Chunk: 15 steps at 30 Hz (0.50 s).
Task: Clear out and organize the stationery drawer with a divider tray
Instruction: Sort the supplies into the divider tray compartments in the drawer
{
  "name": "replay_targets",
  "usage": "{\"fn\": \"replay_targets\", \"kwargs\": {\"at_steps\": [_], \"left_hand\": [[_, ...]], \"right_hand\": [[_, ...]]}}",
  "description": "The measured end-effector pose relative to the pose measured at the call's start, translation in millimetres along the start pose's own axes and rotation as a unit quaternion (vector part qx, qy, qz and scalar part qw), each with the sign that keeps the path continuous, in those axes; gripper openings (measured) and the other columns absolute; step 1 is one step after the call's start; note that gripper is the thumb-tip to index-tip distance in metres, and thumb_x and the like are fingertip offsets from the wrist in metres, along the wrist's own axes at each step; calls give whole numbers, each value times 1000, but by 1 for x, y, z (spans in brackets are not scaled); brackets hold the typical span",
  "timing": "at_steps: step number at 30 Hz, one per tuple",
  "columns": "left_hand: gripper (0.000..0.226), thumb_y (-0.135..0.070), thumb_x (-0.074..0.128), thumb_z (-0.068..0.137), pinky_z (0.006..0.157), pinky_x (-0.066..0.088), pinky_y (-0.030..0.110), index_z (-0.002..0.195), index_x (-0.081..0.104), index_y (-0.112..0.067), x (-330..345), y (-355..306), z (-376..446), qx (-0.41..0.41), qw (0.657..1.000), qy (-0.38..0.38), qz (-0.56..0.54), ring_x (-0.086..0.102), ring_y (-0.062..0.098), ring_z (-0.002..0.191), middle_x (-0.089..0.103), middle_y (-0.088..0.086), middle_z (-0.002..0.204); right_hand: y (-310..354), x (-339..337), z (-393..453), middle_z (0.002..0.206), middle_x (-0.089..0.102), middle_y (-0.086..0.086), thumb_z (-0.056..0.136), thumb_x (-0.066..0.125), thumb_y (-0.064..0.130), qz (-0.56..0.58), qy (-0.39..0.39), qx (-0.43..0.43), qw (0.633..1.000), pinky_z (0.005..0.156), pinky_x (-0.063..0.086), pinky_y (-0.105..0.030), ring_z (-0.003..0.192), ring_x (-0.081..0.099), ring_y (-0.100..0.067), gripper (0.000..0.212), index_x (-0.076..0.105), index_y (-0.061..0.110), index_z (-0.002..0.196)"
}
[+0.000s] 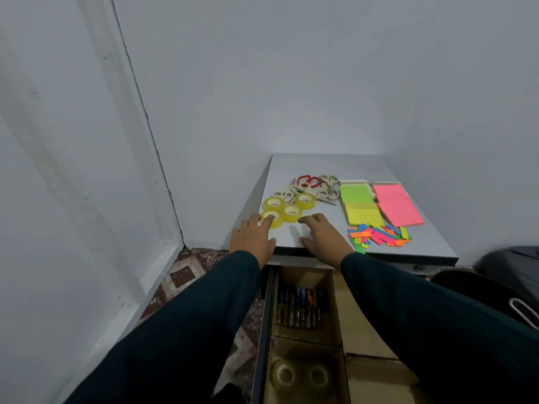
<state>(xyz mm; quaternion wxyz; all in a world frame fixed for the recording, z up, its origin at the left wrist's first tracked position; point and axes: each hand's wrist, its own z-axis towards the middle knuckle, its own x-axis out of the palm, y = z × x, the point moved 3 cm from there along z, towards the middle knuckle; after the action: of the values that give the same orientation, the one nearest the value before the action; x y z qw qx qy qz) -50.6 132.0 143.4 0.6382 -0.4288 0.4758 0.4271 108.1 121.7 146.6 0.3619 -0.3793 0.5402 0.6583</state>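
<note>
Sorted by kind on the cabinet top (350,167), ready for the tray (338,310) in the open drawer below: tape rolls (287,209) front left, scissors (309,188) behind, notes (379,204) right. Left hand (253,239) spread, fingertips touching the nearest roll; right hand (322,236) open, holding nothing

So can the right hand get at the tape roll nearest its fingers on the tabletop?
Probably yes. The right hand lies open on the tabletop, its fingertips just short of the tape roll, and nothing sits in the gap. The left hand touches another roll alongside.
</note>
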Motion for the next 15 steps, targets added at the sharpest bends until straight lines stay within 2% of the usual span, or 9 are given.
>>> {"fn": "replay_targets", "kwargs": {"at_steps": [8,12,15], "left_hand": [[48,-42,39,98,100,34,38,144,29,-32,8,5,16,-31,999,22,3,36,26,129,33,9,145],[41,-41,44,96,95,38,36,135,40,-25,5,3,16,-30,999,8,-26,40,26,123,41,8,137],[36,-41,48,94,87,41,35,123,45,-19,4,2,12,-25,999,-1,-48,44,25,117,47,5,130]], "right_hand": [[-4,2,32,153,14,-12,93,51,23,-56,49,36,997,109,36,-39,134,34,-31,61,24,27,147],[-4,1,36,153,15,-12,94,52,30,-69,67,51,994,110,33,-38,133,36,-31,55,32,27,144],[-3,-3,33,144,29,-14,91,58,33,-64,48,49,996,105,37,-37,125,43,-31,48,42,20,134]]}}
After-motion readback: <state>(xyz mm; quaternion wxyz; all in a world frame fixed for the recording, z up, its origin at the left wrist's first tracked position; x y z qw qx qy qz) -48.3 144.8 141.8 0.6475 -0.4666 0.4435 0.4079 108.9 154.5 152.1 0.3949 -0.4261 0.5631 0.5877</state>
